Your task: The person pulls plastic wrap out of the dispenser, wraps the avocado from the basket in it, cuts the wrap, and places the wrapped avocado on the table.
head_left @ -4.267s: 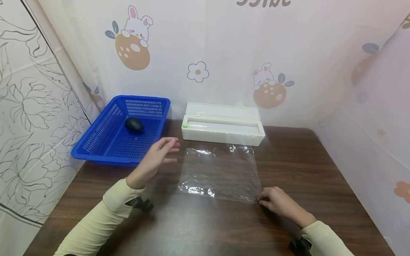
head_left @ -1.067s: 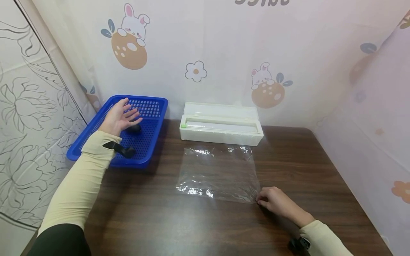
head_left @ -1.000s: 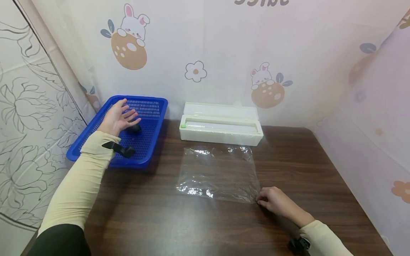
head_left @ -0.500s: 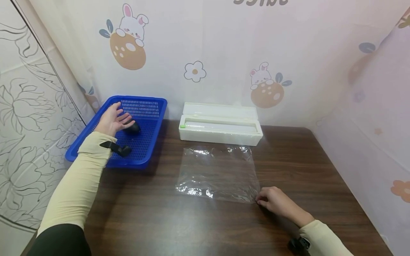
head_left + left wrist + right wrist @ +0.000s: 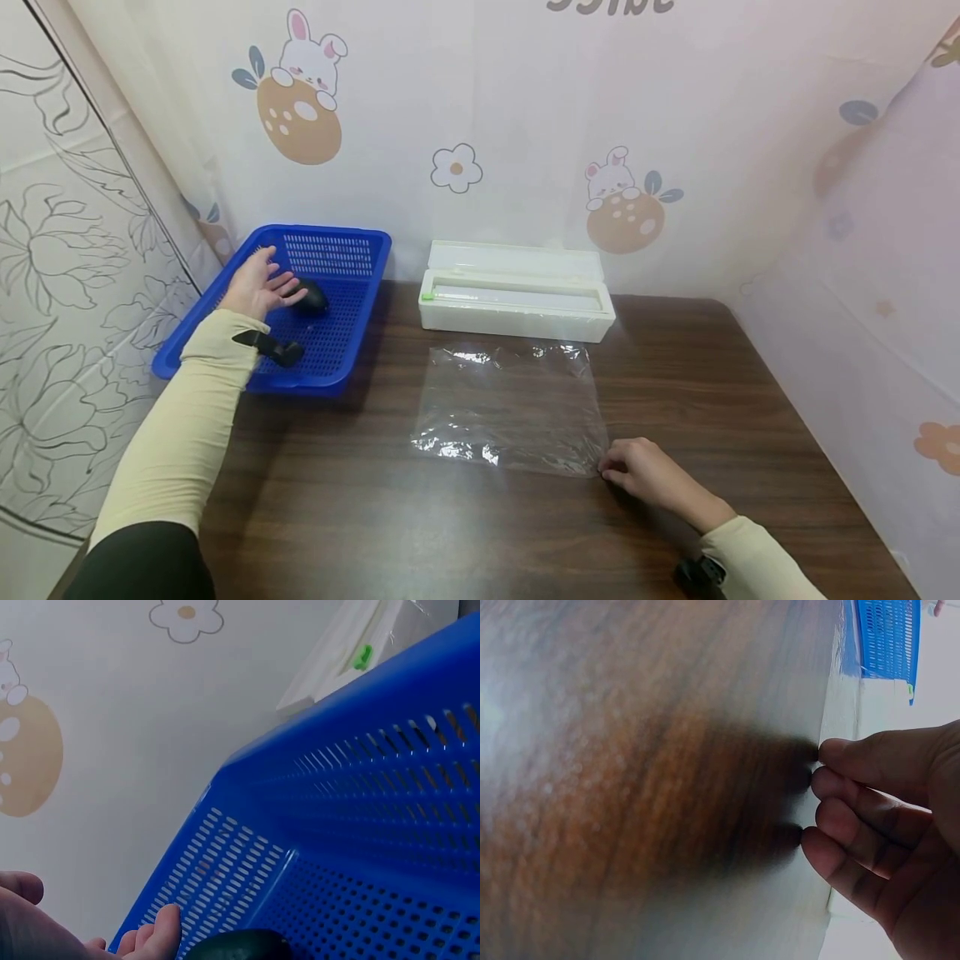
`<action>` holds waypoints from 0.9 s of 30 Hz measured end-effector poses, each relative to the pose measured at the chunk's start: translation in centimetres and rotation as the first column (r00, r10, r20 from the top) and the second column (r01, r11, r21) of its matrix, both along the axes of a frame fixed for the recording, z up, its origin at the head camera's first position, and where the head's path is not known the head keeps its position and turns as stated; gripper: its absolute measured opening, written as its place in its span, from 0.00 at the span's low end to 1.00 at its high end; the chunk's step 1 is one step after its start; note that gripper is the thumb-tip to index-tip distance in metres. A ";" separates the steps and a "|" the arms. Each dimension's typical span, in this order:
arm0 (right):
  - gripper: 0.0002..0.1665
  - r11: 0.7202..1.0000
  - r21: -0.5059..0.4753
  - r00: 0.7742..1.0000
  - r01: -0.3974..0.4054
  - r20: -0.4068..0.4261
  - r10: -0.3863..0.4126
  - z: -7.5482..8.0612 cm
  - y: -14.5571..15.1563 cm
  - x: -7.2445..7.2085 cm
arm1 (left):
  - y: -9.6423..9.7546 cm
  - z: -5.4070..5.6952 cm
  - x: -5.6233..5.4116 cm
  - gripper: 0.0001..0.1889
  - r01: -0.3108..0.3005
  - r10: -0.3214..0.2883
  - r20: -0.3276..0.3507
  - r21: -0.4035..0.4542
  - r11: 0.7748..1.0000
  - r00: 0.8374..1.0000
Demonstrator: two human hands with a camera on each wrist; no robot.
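Inside the blue basket lies a smooth, dark green oval object, whose exact kind I cannot tell. My left hand reaches over the basket's left side, fingers spread and bent a little, with the fingertips beside the oval object; contact is unclear. In the left wrist view, only the top of the oval object shows, near the fingers. A sheet of clear cling film lies flat on the table. At its near right corner, my right hand pinches the edge, fingertips down on the tabletop.
A white cling film dispenser box stands behind the sheet, its lid raised and a green slider at its left end. Beneath everything is a dark wooden table. A printed curtain closes off the back and sides.
From above the sheet's left side, my left hand has moved left into the basket and then lowered toward the oval object. My right hand has stayed at the film's corner.
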State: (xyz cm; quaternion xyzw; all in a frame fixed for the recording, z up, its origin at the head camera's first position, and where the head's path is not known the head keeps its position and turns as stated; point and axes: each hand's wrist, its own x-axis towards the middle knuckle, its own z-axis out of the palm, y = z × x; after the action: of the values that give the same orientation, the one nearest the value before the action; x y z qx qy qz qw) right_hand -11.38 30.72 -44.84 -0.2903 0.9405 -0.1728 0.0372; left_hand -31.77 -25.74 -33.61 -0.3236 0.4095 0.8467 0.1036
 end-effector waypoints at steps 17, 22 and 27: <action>0.07 1.000 -0.024 0.999 -0.008 -0.033 0.007 -0.2 0.0 0.1 | -1.3 -1.3 -0.6 0.36 -0.046 0.049 0.074 -0.042 0.998 0.996; 0.06 1.000 -0.023 1.000 0.000 -0.019 0.000 -0.2 0.0 0.1 | -1.4 -1.4 -0.6 0.36 -0.031 0.039 0.089 -0.091 0.995 0.995; 0.07 1.000 -0.023 1.000 -0.002 -0.029 0.001 -0.2 0.1 0.2 | -1.4 -1.8 -0.9 0.35 0.002 0.017 0.101 -0.191 0.982 0.995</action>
State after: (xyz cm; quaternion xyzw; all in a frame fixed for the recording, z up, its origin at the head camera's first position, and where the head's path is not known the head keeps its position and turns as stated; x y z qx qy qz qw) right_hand -11.19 30.79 -45.06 -0.2940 0.9386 -0.1795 0.0203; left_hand -32.71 -27.12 -35.43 -0.3763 0.4817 0.7863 0.0897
